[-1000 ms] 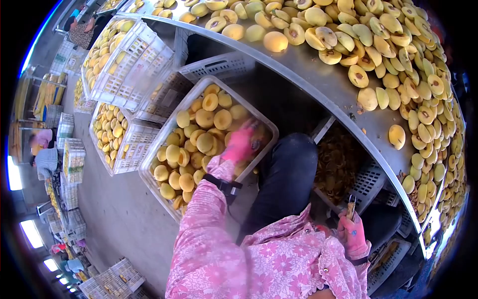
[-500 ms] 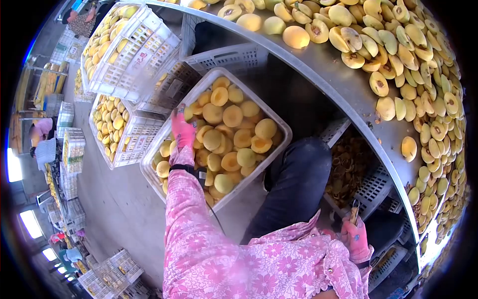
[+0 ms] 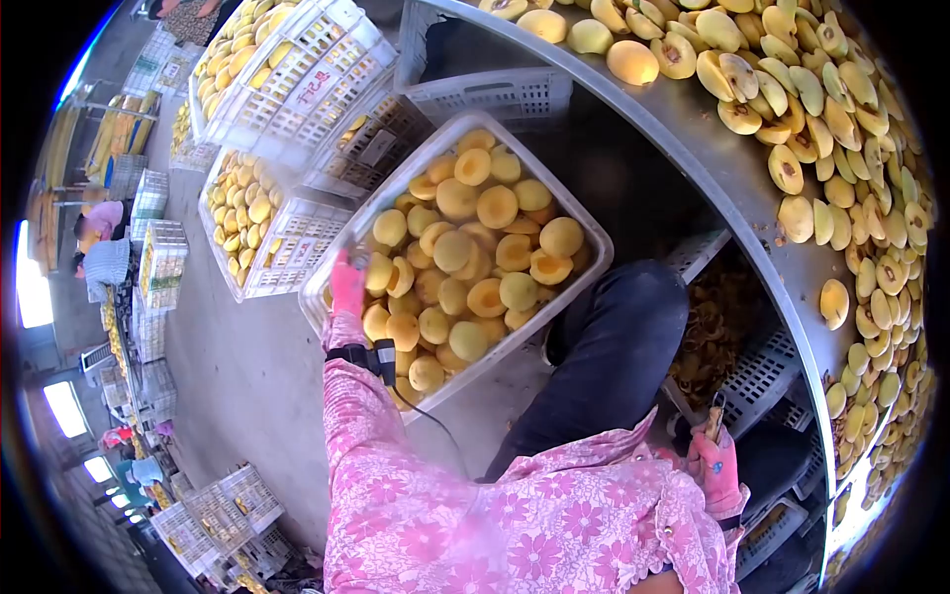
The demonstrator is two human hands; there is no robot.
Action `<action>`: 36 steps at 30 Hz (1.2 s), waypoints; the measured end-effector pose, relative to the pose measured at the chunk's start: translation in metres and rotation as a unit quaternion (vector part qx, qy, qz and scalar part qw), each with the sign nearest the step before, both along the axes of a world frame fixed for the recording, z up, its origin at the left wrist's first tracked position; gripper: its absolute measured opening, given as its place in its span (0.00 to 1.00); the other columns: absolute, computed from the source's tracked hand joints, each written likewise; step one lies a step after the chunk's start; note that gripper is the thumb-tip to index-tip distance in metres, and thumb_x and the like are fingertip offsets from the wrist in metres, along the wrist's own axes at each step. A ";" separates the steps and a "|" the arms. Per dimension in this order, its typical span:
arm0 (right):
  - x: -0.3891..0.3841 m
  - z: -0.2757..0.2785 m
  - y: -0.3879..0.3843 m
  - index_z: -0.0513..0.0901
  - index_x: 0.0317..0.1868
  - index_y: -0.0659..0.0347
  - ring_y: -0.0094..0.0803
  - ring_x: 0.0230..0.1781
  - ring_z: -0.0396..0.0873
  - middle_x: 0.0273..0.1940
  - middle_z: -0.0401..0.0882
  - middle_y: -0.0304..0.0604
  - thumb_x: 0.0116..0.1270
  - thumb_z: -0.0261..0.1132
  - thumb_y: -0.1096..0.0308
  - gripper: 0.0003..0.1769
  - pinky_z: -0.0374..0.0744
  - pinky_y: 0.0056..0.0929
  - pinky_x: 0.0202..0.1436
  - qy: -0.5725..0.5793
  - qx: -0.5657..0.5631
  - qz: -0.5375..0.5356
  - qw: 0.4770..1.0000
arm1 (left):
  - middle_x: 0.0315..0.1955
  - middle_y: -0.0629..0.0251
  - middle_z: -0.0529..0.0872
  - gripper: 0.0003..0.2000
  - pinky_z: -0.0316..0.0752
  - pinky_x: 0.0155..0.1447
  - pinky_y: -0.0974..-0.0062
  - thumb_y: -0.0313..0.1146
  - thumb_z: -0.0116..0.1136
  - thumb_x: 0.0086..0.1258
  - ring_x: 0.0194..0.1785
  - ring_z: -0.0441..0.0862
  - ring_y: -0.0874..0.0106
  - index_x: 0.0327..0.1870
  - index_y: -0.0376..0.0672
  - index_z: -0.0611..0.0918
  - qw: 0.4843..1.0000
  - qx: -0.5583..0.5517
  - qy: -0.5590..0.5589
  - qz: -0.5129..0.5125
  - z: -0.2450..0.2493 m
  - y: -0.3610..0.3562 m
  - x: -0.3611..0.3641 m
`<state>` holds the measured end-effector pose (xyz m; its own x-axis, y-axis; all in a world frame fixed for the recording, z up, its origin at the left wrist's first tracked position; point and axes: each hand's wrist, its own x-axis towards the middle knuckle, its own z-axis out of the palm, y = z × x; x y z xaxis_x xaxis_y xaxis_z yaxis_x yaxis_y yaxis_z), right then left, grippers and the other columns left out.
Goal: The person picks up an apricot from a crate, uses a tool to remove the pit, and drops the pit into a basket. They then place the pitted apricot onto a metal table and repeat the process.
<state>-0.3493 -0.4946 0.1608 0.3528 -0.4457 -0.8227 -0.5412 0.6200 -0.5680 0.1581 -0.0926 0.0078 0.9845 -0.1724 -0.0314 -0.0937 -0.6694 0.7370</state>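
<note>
My left hand (image 3: 347, 284), in a pink glove, grips the near-left rim of a white plastic crate (image 3: 584, 220) full of yellow peach halves (image 3: 465, 252) on the floor. The crate looks slightly tilted. My right hand (image 3: 714, 463), also gloved in pink, rests low by my lap and is closed on a small knife (image 3: 712, 422) that points up. My dark trouser leg (image 3: 604, 356) lies between the crate and the right hand.
A steel table (image 3: 712, 168) curves across the top right, covered with several halved peaches (image 3: 841, 129). Stacked crates of fruit (image 3: 267, 79) stand left of my crate. A crate of pits and peels (image 3: 717, 327) sits under the table. Other people work at far left.
My left hand left the crate's right side, crossed the fruit and took the left rim. The crate has shifted right and up in view. The right hand kept still.
</note>
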 end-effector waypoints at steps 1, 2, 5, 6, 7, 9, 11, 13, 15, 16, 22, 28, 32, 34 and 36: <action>0.003 0.000 0.001 0.71 0.39 0.61 0.20 0.11 0.63 0.17 0.66 0.34 0.60 0.59 0.67 0.10 0.62 0.19 0.13 0.002 -0.001 0.003 1.000 | 0.51 0.53 0.79 0.25 0.69 0.60 0.69 0.34 0.64 0.59 0.54 0.77 0.61 0.58 0.38 0.73 0.991 0.109 0.014 -0.072 0.019 -0.010 -0.020; 0.005 0.000 0.002 0.71 0.39 0.60 0.20 0.11 0.62 0.17 0.66 0.34 0.60 0.59 0.67 0.10 0.62 0.19 0.13 0.000 0.003 -0.001 1.000 | 0.52 0.50 0.77 0.27 0.68 0.62 0.63 0.35 0.67 0.54 0.57 0.74 0.54 0.56 0.39 0.75 0.959 0.214 -0.126 -0.139 0.010 -0.008 -0.028; 0.007 0.002 0.003 0.71 0.39 0.60 0.19 0.10 0.62 0.17 0.66 0.34 0.60 0.59 0.67 0.09 0.61 0.18 0.13 -0.004 0.006 -0.008 1.000 | 0.53 0.49 0.76 0.28 0.66 0.63 0.62 0.37 0.67 0.54 0.58 0.71 0.52 0.58 0.40 0.74 0.960 0.220 -0.144 -0.099 -0.008 -0.007 -0.030; 0.005 0.000 0.004 0.71 0.39 0.60 0.19 0.10 0.61 0.16 0.66 0.34 0.60 0.59 0.67 0.09 0.61 0.18 0.13 -0.006 0.003 -0.009 1.000 | 0.51 0.49 0.77 0.27 0.67 0.62 0.63 0.37 0.67 0.53 0.57 0.72 0.52 0.56 0.39 0.75 0.963 0.205 -0.154 -0.079 -0.004 -0.012 -0.035; 0.003 -0.002 0.005 0.71 0.39 0.60 0.19 0.10 0.61 0.16 0.66 0.34 0.60 0.59 0.67 0.09 0.60 0.18 0.12 -0.008 -0.001 -0.012 1.000 | 0.50 0.49 0.78 0.27 0.68 0.61 0.63 0.36 0.68 0.51 0.55 0.74 0.52 0.54 0.39 0.77 0.966 0.190 -0.164 -0.061 0.000 -0.017 -0.038; 0.000 -0.003 0.006 0.71 0.40 0.60 0.19 0.10 0.61 0.17 0.66 0.34 0.60 0.59 0.68 0.09 0.61 0.18 0.12 -0.019 -0.006 -0.006 1.000 | 0.47 0.50 0.80 0.25 0.70 0.59 0.65 0.35 0.69 0.50 0.52 0.76 0.53 0.52 0.38 0.78 0.978 0.131 -0.159 -0.010 -0.002 -0.013 -0.039; -0.002 -0.004 0.005 0.71 0.40 0.60 0.19 0.10 0.61 0.17 0.66 0.34 0.60 0.59 0.68 0.09 0.61 0.18 0.12 -0.016 -0.009 -0.003 1.000 | 0.44 0.50 0.81 0.24 0.72 0.57 0.68 0.35 0.69 0.51 0.50 0.78 0.54 0.51 0.37 0.79 0.989 0.044 -0.127 0.054 -0.011 0.004 -0.035; -0.006 -0.005 0.005 0.71 0.39 0.61 0.19 0.10 0.61 0.17 0.67 0.34 0.60 0.59 0.68 0.09 0.61 0.18 0.12 0.000 -0.007 -0.002 1.000 | 0.42 0.55 0.82 0.22 0.71 0.56 0.73 0.31 0.68 0.56 0.48 0.79 0.65 0.51 0.34 0.78 0.983 -0.061 -0.128 0.117 0.024 -0.004 -0.050; -0.007 -0.008 0.005 0.71 0.39 0.61 0.20 0.10 0.62 0.17 0.67 0.34 0.60 0.59 0.68 0.09 0.62 0.18 0.12 -0.003 -0.011 0.005 1.000 | 0.46 0.57 0.80 0.21 0.70 0.58 0.74 0.27 0.66 0.58 0.50 0.77 0.68 0.53 0.33 0.76 0.974 -0.076 -0.146 0.158 0.038 0.008 -0.060; -0.006 -0.009 0.006 0.71 0.39 0.61 0.20 0.10 0.62 0.16 0.66 0.34 0.60 0.59 0.68 0.09 0.62 0.18 0.12 -0.006 -0.013 0.008 1.000 | 0.48 0.57 0.79 0.21 0.69 0.59 0.74 0.27 0.65 0.59 0.51 0.76 0.68 0.54 0.32 0.75 0.969 -0.101 -0.155 0.164 0.032 0.022 -0.058; 0.006 -0.001 0.011 0.71 0.38 0.61 0.20 0.09 0.61 0.15 0.66 0.35 0.59 0.58 0.68 0.09 0.63 0.19 0.13 0.002 -0.012 0.022 1.000 | 0.52 0.55 0.76 0.25 0.69 0.60 0.72 0.26 0.65 0.59 0.53 0.75 0.67 0.58 0.30 0.70 0.927 -0.190 -0.197 0.257 0.027 0.068 -0.048; 0.011 0.000 0.018 0.71 0.38 0.61 0.20 0.09 0.62 0.16 0.66 0.35 0.59 0.58 0.67 0.09 0.64 0.19 0.13 0.010 -0.005 0.026 1.000 | 0.63 0.52 0.70 0.27 0.68 0.61 0.62 0.46 0.50 0.69 0.61 0.73 0.57 0.65 0.42 0.66 0.903 0.394 -0.068 0.156 -0.024 0.106 -0.026; 0.011 0.000 0.024 0.71 0.38 0.60 0.20 0.11 0.63 0.18 0.67 0.34 0.59 0.60 0.65 0.11 0.65 0.18 0.14 -0.004 -0.003 0.012 1.000 | 0.66 0.55 0.66 0.30 0.66 0.64 0.61 0.50 0.46 0.69 0.65 0.68 0.58 0.68 0.44 0.62 0.915 0.376 0.017 0.144 -0.031 0.116 -0.013; 0.013 0.005 0.020 0.71 0.38 0.60 0.20 0.11 0.63 0.18 0.67 0.34 0.59 0.60 0.65 0.10 0.65 0.18 0.14 -0.009 0.005 0.016 1.000 | 0.65 0.52 0.66 0.30 0.65 0.64 0.62 0.49 0.48 0.68 0.66 0.67 0.57 0.68 0.43 0.62 0.908 0.403 0.039 0.111 -0.028 0.123 -0.002; 0.004 0.004 0.020 0.71 0.38 0.59 0.20 0.11 0.64 0.17 0.67 0.34 0.59 0.60 0.66 0.10 0.65 0.18 0.14 -0.015 0.025 -0.026 0.999 | 0.62 0.47 0.68 0.30 0.65 0.64 0.62 0.43 0.53 0.66 0.65 0.67 0.54 0.66 0.38 0.64 0.905 0.410 -0.029 0.107 -0.012 0.103 -0.010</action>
